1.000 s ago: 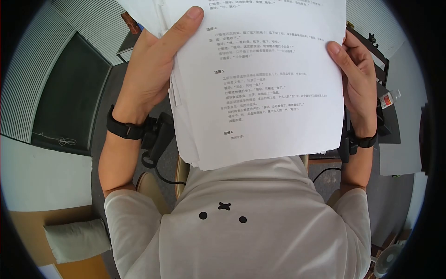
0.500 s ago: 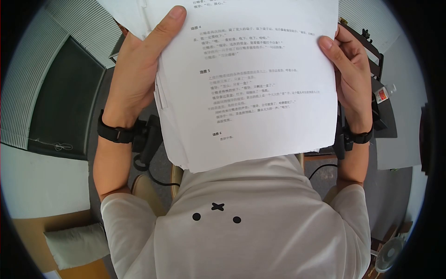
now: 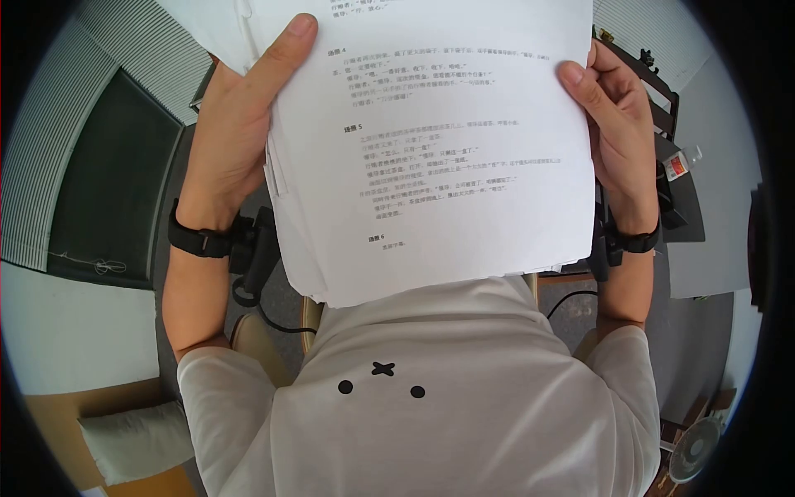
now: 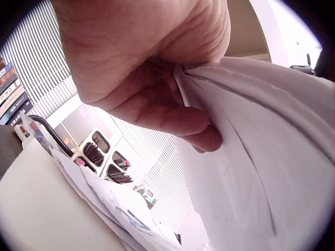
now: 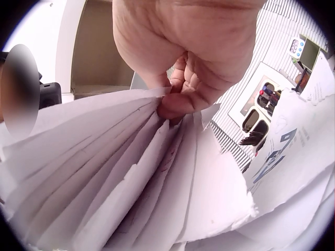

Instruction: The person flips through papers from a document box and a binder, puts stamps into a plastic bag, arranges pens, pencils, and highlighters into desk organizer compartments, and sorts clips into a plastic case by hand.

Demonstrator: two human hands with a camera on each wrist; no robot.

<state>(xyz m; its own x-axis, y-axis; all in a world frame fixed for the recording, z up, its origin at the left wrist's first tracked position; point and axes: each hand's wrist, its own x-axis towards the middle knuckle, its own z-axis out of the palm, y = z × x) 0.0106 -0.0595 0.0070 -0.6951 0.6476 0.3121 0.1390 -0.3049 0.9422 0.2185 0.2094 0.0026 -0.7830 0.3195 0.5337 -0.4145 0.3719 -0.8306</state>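
Your stack of papers (image 3: 464,199) is at twelve o'clock. Your left hand (image 3: 236,128), at ten o'clock, and right hand (image 3: 623,128), at two, are almost closed, pinching its sides with thumb and fingers.

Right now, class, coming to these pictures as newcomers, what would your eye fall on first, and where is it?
First, the thick stack of printed paper, gripped at its sides by the left hand and right hand, filling the upper middle of the head view. Below it, a black cross and two black dots stand out on the pale shirt.
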